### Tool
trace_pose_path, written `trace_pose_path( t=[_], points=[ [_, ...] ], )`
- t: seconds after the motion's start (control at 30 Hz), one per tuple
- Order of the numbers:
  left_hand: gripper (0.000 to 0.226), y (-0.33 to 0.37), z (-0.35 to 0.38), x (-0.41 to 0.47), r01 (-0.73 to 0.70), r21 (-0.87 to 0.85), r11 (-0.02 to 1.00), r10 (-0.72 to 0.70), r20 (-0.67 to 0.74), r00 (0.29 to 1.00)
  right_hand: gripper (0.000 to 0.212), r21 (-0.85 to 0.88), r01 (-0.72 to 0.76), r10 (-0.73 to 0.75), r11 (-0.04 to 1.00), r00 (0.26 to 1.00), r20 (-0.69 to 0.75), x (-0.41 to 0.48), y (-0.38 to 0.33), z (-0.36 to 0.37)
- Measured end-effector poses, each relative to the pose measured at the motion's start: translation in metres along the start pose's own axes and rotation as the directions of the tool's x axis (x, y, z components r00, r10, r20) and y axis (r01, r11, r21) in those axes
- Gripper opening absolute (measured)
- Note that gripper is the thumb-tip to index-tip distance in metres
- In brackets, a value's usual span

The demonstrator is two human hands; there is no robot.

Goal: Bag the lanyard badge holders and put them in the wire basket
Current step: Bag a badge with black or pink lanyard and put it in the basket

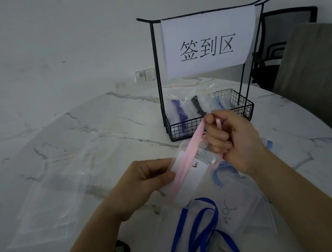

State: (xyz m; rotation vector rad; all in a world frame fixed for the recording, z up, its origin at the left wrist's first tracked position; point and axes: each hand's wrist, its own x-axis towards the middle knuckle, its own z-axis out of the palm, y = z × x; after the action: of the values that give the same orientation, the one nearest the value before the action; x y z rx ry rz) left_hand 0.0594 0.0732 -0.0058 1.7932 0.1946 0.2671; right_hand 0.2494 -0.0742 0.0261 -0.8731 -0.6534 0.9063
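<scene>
Left hand [147, 179]: fingers curled, gripping the near end of a clear badge holder [192, 178] with the strap running under the thumb.
Right hand [234, 137]: fingers curled round the pink lanyard [188, 154], thumb and forefinger pinching its upper loop.
Badge holder: held just above the table [100, 122], between the 2 hands, card inside marked "3".
Pink lanyard: stretched slantwise across the holder, from left hand up to right.
Wire basket [182, 126]: beyond the hands, well apart from the holder, holding 3 bagged lanyards (dark blue, black, light blue).
Sign [211, 42]: white sheet hung on the basket's tall frame.
Empty bags [51, 184]: clear plastic, lying flat at the left.
Blue lanyard [200, 227]: looped on the table near the person, beside another holder [244, 209] with handwriting on its card.
Chair [288, 29]: black, behind the table.
</scene>
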Motion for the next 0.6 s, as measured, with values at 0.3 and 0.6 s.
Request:
trace_pose_path(
  t=[0.3, 0.6],
  points=[
    [0.037, 0.0, -0.008, 0.003, -0.067, -0.529, 0.846, -0.061, -0.221, 0.973, 0.025, -0.46, -0.349, 0.342, 0.817, 0.934, -0.102, 0.002, 0.026, 0.0],
    [0.006, -0.004, -0.017, 0.007, -0.146, -0.53, 0.835, -0.271, -0.629, 0.729, 0.029, -0.927, 0.173, 0.088, 0.333, 0.973, 0.213, -0.005, 0.056, 0.018]
  ],
)
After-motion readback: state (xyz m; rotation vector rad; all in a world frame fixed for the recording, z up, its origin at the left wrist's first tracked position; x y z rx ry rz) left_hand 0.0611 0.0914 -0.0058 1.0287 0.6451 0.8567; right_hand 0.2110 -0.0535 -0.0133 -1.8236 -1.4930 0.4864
